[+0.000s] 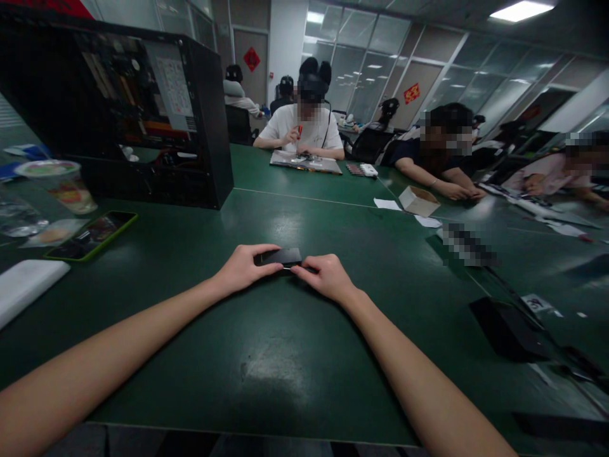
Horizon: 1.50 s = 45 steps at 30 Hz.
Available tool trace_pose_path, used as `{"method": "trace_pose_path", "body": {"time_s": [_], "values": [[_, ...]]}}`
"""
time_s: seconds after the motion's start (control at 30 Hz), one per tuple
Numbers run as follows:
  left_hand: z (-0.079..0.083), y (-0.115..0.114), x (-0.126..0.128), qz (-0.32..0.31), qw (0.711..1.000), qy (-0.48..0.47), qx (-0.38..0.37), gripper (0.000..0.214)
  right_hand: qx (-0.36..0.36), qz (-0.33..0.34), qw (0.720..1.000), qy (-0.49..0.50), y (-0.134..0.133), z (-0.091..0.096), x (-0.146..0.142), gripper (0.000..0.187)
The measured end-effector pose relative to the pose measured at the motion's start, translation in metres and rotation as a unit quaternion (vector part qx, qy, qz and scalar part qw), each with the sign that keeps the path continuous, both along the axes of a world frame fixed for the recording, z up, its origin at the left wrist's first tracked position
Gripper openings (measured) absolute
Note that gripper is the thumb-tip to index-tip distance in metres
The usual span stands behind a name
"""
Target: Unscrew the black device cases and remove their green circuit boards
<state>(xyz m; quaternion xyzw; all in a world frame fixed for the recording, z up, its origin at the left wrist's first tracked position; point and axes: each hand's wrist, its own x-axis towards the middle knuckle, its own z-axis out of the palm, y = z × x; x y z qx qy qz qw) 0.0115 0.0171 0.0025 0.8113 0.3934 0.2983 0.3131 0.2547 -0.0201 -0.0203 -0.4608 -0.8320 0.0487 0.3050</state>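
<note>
Between my hands, in the middle of the green table (266,374), is a small flat dark box-shaped object (284,256); its kind I cannot make out. My left hand (242,270) grips its left end, thumb in front and fingers behind. At its right end, my right hand (328,274) has thumb and fingers pressed together. A thin bright strip shows along the front edge, between the two thumbs. Whether my right hand grips the object itself or a small part at its end is hidden by the fingers.
An open black computer case (207,127) stands at the left. Near it are a plastic cup (71,190), a green-edged phone (95,236) and a white object (28,285). A black box (509,330) and an open carton (419,202) lie right. Several people sit around.
</note>
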Motion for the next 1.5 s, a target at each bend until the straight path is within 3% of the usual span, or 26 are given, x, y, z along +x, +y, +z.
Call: {"method": "trace_pose_path", "body": {"time_s": [0.23,0.5,0.67,0.77,0.93,1.1,1.23,1.33,1.4,1.5], "values": [[0.002,-0.003,0.002,0.024,1.0,-0.011,0.011,0.05,0.004,-0.027,0.999,-0.018,0.0,0.011,0.021,0.055],[0.0,0.001,0.001,0.051,0.987,-0.141,-0.049,0.047,0.016,-0.173,0.985,0.002,0.012,0.006,0.054,0.063],[-0.002,0.002,0.0,0.076,0.99,-0.091,-0.07,0.058,-0.008,-0.209,0.977,-0.028,0.015,-0.002,0.043,0.046],[-0.002,0.004,-0.001,0.065,0.997,-0.043,-0.025,0.05,-0.019,-0.204,0.977,-0.053,0.012,-0.002,0.034,0.04],[-0.008,0.015,-0.009,0.058,0.991,0.085,0.085,0.034,-0.02,-0.173,0.982,-0.075,0.008,0.002,0.024,0.036],[-0.011,0.022,-0.013,0.054,0.982,0.132,0.124,0.031,0.007,-0.102,0.993,-0.061,0.002,0.01,0.013,0.019],[-0.01,0.023,-0.014,0.05,0.979,0.141,0.139,0.031,0.035,0.014,0.999,-0.011,-0.009,0.019,-0.004,0.032],[-0.011,0.026,-0.016,0.055,0.974,0.159,0.152,0.029,0.029,0.105,0.993,-0.038,-0.018,0.023,-0.017,0.055],[-0.012,0.028,-0.017,0.055,0.972,0.166,0.156,0.027,0.023,0.126,0.988,-0.083,-0.022,0.025,-0.024,0.064],[-0.013,0.031,-0.019,0.049,0.973,0.165,0.152,0.029,0.011,0.118,0.985,-0.125,-0.027,0.027,-0.029,0.061]]}}
